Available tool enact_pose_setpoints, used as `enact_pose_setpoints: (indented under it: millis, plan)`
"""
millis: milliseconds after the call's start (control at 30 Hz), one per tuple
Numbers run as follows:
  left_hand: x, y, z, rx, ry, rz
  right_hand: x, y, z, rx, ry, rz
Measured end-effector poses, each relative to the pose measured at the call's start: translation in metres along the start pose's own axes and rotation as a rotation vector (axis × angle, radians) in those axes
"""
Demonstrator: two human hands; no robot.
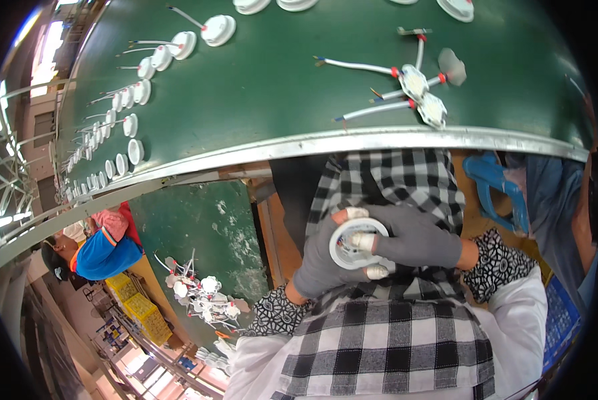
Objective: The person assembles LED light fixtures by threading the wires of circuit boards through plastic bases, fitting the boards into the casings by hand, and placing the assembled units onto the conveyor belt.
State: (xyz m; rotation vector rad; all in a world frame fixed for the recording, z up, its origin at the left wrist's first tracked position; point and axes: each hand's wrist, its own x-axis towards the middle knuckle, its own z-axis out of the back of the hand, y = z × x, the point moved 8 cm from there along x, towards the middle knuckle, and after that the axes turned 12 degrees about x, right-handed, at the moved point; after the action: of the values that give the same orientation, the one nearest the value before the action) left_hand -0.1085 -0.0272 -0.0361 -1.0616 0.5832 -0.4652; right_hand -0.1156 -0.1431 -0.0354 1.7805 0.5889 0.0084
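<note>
Above my lap, a white round lamp housing, like a shallow cup, is held between my two grey-gloved hands. My left hand wraps the housing's left side and underside. From the right, my right hand grips it, the white-taped thumb pressing into the open inside. Both hands are closed on it. Whatever lies under the thumb is mostly hidden. On the green belt ahead are several white lamp pieces with white cables, red collars and bare wire ends.
A metal rail edges the belt in front of me. Rows of white round lamps stand along it to the left. A side table bears a heap of wired pieces. A person in blue sits farther left; a blue stool is at right.
</note>
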Motion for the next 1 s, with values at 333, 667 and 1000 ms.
enact_pose_setpoints:
  millis: [333, 667, 1000]
  plan:
    - [0.025, -0.049, 0.026, 0.327, -0.074, -0.098, -0.007, 0.009, 0.023, 0.057, -0.340, 0.112]
    - [0.042, -0.034, 0.065, 0.391, 0.240, -0.132, 0.030, 0.024, 0.040, 0.554, -0.120, -0.152]
    - [0.062, 0.003, 0.101, -0.188, 0.039, 0.082, 0.018, 0.028, 0.084, 1.018, -0.158, 0.303]
